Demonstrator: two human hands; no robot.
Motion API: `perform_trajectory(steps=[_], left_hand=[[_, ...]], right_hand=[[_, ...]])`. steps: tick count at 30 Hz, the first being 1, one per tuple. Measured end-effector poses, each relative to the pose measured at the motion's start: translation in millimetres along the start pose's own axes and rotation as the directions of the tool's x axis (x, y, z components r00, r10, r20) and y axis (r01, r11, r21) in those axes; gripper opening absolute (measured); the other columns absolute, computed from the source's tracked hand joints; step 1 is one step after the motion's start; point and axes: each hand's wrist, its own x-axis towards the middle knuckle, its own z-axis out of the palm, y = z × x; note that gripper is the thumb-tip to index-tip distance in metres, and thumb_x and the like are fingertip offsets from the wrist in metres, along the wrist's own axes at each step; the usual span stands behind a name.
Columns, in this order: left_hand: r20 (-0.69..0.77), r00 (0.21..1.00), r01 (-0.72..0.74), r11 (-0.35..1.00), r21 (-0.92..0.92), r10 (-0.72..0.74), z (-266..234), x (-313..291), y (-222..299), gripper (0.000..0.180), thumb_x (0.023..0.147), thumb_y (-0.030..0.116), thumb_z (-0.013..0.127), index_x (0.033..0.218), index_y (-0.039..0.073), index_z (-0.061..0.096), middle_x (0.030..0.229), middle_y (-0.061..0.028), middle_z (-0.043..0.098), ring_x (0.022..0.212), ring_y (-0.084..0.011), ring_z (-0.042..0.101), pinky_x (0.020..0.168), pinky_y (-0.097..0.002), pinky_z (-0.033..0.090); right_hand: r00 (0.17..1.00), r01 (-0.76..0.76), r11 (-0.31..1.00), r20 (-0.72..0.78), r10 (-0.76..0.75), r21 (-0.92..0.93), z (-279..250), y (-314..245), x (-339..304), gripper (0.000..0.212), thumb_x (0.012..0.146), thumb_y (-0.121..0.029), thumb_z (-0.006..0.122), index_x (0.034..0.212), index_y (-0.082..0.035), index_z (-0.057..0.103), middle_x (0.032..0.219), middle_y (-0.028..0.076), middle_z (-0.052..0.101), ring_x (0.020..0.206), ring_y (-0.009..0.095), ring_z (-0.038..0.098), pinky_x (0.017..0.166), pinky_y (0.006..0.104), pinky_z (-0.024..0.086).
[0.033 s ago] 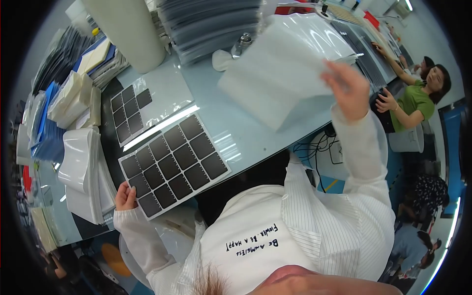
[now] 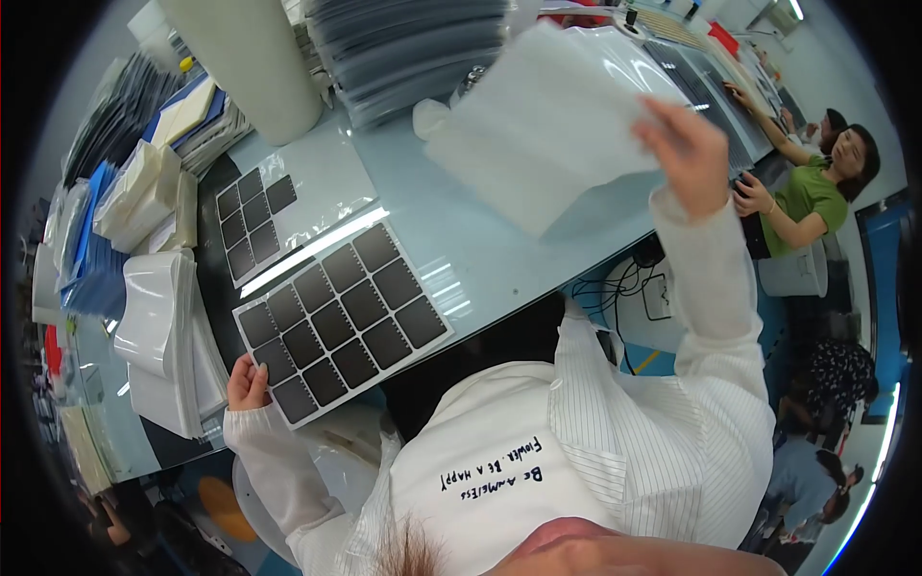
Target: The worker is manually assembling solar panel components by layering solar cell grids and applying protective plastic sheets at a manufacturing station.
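A white sheet (image 2: pixel 347 316), bearing fifteen glossy black squares in three rows, lies along the near edge of the surface (image 2: pixel 490 264). Left hand (image 2: pixel 247 384): fingers pinching its left edge; right hand (image 2: pixel 693 158): fingers gripping a blurred translucent film (image 2: pixel 547 134).

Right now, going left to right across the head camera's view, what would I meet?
Stack of white sheets → sheet with dark squares → cloudy sheet → right hand → person in green.
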Motion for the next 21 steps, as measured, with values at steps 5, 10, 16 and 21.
perform_trajectory(steps=[5,10,16,21], left_hand=[[0.006,1.0,0.004,0.997,-0.078,-0.004,22.4,11.5,12.2,0.029,0.096,0.005,0.051,0.124,0.001,0.046,0.109,-0.0084,0.065,0.098,-0.0145,0.062,0.086,-0.0278,0.049],[-0.127,0.99,0.064,0.997,0.044,-0.058,29.5,8.1,20.2,0.032,0.094,0.009,0.057,0.124,0.004,0.05,0.096,-0.0043,0.065,0.075,-0.0103,0.063,0.062,-0.0239,0.051],[-0.462,0.886,0.133,0.946,0.296,0.02,39.0,-18.5,49.4,0.035,0.09,0.012,0.062,0.123,0.006,0.055,0.082,-0.0012,0.061,0.063,-0.0084,0.057,0.051,-0.0223,0.044],[-0.463,0.748,-0.078,0.755,0.651,0.476,33.3,-36.2,71.9,0.018,0.086,0.011,0.067,0.103,0.005,0.068,0.079,-0.0042,0.065,0.069,-0.0103,0.058,0.061,-0.0235,0.048]], right_hand=[[0.974,-0.206,0.977,0.107,0.199,0.054,-58.9,30.3,92.4,0.04,0.084,-0.017,0.071,0.119,0.001,0.062,0.099,0.005,0.067,0.084,0.01,0.061,0.075,0.0236,0.048],[0.901,-0.43,0.896,0.113,0.418,0.111,-80.5,80.0,124.9,0.043,0.083,-0.019,0.073,0.12,-0.001,0.061,0.106,0.008,0.066,0.092,0.015,0.062,0.084,0.0268,0.048],[0.808,-0.583,0.809,0.148,0.57,0.072,-68.4,145.1,130.8,0.046,0.078,-0.018,0.076,0.118,0.0,0.063,0.107,0.009,0.067,0.096,0.019,0.061,0.09,0.0289,0.046],[0.915,-0.387,0.922,0.131,0.382,0.013,-88.9,243.5,135.1,0.045,0.08,-0.017,0.076,0.119,0.001,0.062,0.111,0.011,0.066,0.097,0.016,0.062,0.086,0.0263,0.048]])
